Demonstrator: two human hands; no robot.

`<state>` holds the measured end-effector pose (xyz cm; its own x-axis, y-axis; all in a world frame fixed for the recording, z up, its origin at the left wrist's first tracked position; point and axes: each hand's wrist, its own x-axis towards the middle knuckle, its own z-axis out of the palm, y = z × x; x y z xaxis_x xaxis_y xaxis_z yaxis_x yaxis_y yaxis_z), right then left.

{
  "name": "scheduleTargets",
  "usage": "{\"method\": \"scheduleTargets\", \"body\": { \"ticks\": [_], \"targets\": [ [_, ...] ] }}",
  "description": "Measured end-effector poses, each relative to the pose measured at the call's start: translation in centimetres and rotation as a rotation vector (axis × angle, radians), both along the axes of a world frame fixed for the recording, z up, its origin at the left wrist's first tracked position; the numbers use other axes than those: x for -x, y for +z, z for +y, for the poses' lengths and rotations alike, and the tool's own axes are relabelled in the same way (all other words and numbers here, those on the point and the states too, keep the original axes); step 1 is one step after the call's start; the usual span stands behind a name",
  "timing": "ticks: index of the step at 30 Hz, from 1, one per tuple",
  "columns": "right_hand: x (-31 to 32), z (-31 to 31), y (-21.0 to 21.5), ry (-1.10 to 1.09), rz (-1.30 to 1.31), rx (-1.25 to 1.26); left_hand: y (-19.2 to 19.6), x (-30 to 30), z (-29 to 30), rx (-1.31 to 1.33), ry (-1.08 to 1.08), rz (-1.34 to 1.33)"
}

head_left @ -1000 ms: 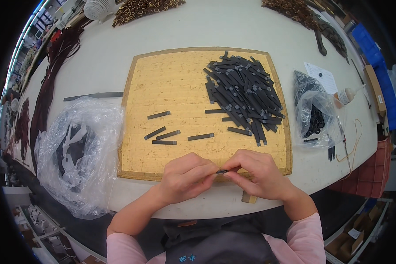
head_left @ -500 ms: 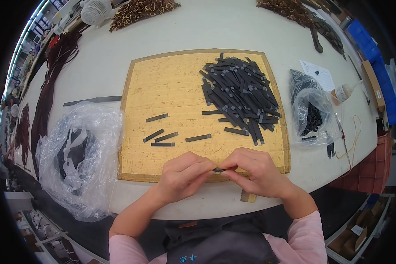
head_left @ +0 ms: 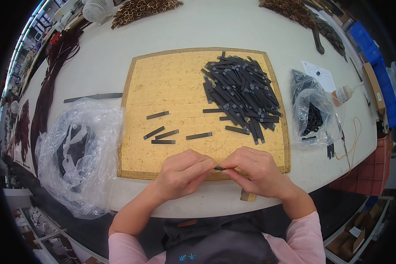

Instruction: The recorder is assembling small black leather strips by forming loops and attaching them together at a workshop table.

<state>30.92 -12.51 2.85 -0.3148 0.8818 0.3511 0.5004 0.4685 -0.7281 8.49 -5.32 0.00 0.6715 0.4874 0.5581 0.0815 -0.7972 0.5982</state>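
Observation:
My left hand [head_left: 183, 172] and my right hand [head_left: 254, 170] meet at the front edge of a yellow board [head_left: 163, 83]. Both are closed in a pinch on one small black strip [head_left: 219, 168], most of it hidden by the fingers. Beyond my left hand, several loose black strips lie on the board, among them one strip [head_left: 199, 136] close to my knuckles. A large heap of black strips [head_left: 242, 88], each with a greyish end, covers the board's far right part.
A clear plastic bag [head_left: 81, 163] with dark pieces sits left of the board. Right of it, another clear bag [head_left: 314, 112] holds black rings, near a small bottle [head_left: 344, 92]. Dark red cords [head_left: 53, 83] lie far left. A white fan [head_left: 97, 11] stands at the back.
My hands stay together on the black strip with barely any shift. The whole view has moved very slightly; the strips on the board lie as before.

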Motion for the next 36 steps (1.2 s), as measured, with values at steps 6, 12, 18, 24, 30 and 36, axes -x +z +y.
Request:
{"method": "scheduleTargets", "body": {
  "ticks": [6,12,18,24,30,36],
  "targets": [
    [0.1,0.0,0.1,0.006,0.001,-0.01,0.2,0.1,0.1,-0.054,-0.015,0.015],
    [0.0,0.1,0.1,0.01,0.012,0.011,0.2,0.0,0.1,-0.078,-0.01,0.002],
    [-0.1,0.2,0.2,0.018,0.091,0.123,0.1,0.0,-0.1,-0.03,-0.008,-0.001],
    [0.3,0.1,-0.3,-0.002,0.094,0.164,0.0,-0.1,-0.1,-0.002,0.011,0.0],
    [0.9,0.1,-0.5,-0.076,0.138,0.087,-0.2,0.1,0.2,-0.04,0.074,-0.02],
    [1.1,0.1,-0.8,-0.095,0.103,0.005,-0.2,0.1,0.2,-0.063,0.068,-0.021]
  ]
}}
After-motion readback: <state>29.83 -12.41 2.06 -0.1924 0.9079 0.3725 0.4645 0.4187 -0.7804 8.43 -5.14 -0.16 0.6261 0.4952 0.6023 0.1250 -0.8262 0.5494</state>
